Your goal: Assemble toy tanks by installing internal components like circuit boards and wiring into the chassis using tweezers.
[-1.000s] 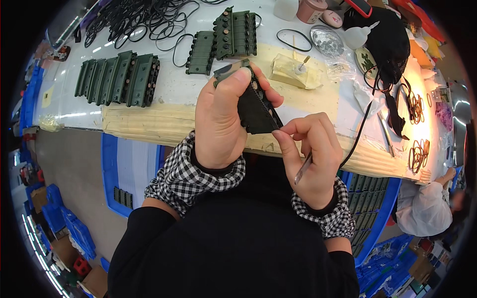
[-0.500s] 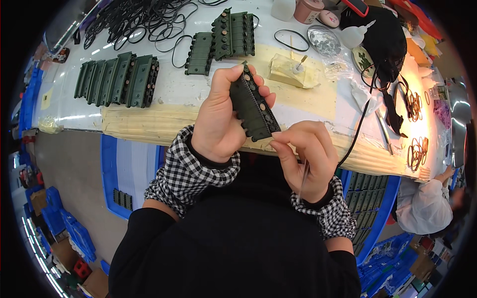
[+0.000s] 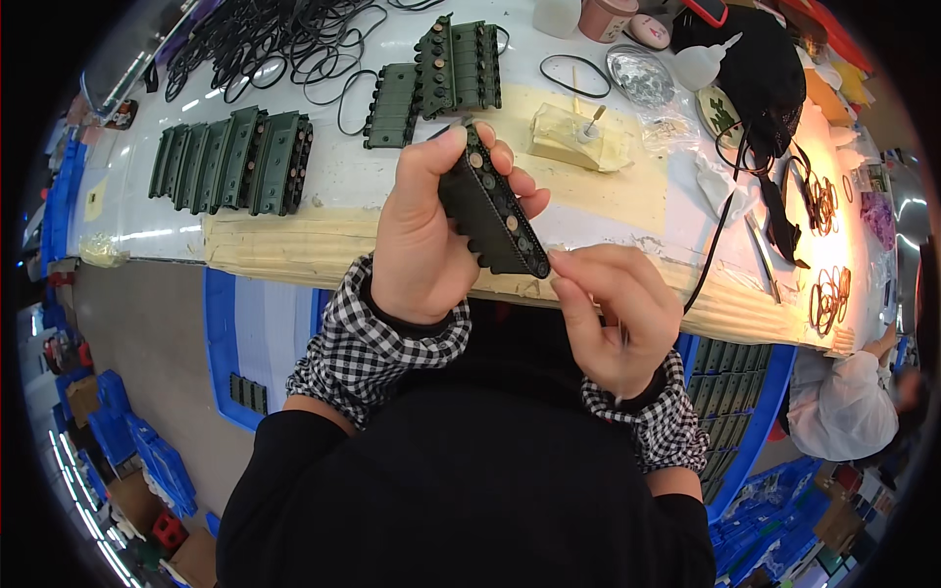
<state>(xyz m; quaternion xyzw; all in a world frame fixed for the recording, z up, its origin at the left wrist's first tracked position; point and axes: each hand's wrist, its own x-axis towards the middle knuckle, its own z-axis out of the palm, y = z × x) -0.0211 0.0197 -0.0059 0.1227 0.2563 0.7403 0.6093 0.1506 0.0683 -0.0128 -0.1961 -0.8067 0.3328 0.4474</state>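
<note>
My left hand (image 3: 423,230) is wrapped round a dark green toy tank chassis (image 3: 473,223), tilted above the table's front edge. Along its side facing me runs a row of small wheels, a few copper-coloured, with a thin black track (image 3: 504,196) around them. My right hand (image 3: 627,318) is closed, thumb and index fingertip close together beside the chassis's lower end; whether they pinch the track there is too small to tell. A thin metal tool (image 3: 624,338) crosses the right palm, partly hidden by the fingers.
Green chassis stand in a row (image 3: 230,162) at left and a stack (image 3: 456,69) behind my hands. Black rubber bands (image 3: 265,39) lie at the far left. A taped block (image 3: 578,137), a foil dish (image 3: 640,75) and tweezers (image 3: 763,257) are at right. Blue crates (image 3: 221,343) sit below.
The chassis has turned so its wheeled side faces me more, and its lower end has shifted slightly right. My right hand has moved a little right with it.
</note>
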